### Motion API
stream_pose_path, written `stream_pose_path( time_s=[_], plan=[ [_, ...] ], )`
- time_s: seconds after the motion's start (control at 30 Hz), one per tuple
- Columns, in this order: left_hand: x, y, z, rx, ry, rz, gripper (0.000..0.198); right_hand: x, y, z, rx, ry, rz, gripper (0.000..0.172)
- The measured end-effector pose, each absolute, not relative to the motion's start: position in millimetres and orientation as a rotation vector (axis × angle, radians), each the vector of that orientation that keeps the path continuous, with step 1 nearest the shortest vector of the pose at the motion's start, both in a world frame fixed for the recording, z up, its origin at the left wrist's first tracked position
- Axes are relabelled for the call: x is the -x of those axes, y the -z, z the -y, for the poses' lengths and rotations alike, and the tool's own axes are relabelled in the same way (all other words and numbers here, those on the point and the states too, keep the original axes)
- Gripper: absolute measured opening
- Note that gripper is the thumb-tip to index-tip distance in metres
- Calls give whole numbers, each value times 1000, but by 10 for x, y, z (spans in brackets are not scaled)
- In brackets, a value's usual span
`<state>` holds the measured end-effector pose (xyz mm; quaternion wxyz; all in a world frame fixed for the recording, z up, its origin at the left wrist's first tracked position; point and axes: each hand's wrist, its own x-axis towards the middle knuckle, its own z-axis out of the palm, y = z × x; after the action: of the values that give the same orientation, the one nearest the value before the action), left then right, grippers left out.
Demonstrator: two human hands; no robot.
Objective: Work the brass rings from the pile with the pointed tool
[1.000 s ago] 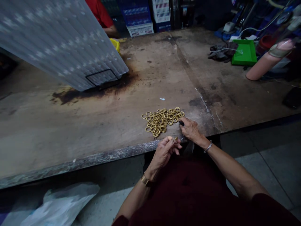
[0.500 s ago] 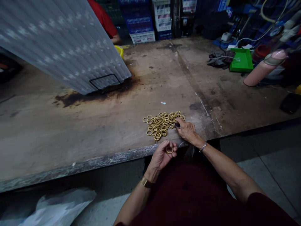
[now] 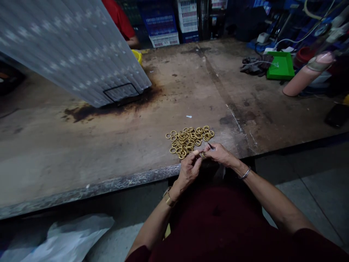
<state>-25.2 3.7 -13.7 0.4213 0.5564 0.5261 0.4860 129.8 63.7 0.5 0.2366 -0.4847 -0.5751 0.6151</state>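
Note:
My left hand and my right hand meet at the table's front edge, fingertips together. Pinched between them is a brass-coloured ring, partly hidden by the fingers. A small dark pointed tool sticks up out of my right hand's closed fingers; its exact kind is hard to make out. Just beyond my fingers a loose pile of similar brass-coloured rings lies on the wooden table, some overlapping.
At the left, a tall grey ribbed panel leans over a dark stain. A green tray, dark gloves and a pink cylinder stand at the far right. Behind the panel shows a person's red sleeve. Crates are stacked beyond.
My right hand has drawn back from the pile toward my left hand. The left hand has risen and turned its ring over to meet the right fingertips.

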Motion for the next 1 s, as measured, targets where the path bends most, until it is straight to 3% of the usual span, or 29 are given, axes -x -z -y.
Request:
stream_pose_path(
  time_s=[0.17,0.37,0.67,1.0],
  plan=[
    [262,112,-22,-1401,-1178,-1318,16,-1287,81,-587,1353,-1908,1478,16],
    [252,88,-5,-1325,-1203,-1415,12,-1287,117,-555,1301,-1618,1613,20],
    [219,75,58,-909,-991,-1190,35,-1205,103,-512,1291,-1442,1756,23],
    [201,110,46,-696,-1013,-1074,43,-1217,76,-498,1277,-1475,1693,19]
  ],
)
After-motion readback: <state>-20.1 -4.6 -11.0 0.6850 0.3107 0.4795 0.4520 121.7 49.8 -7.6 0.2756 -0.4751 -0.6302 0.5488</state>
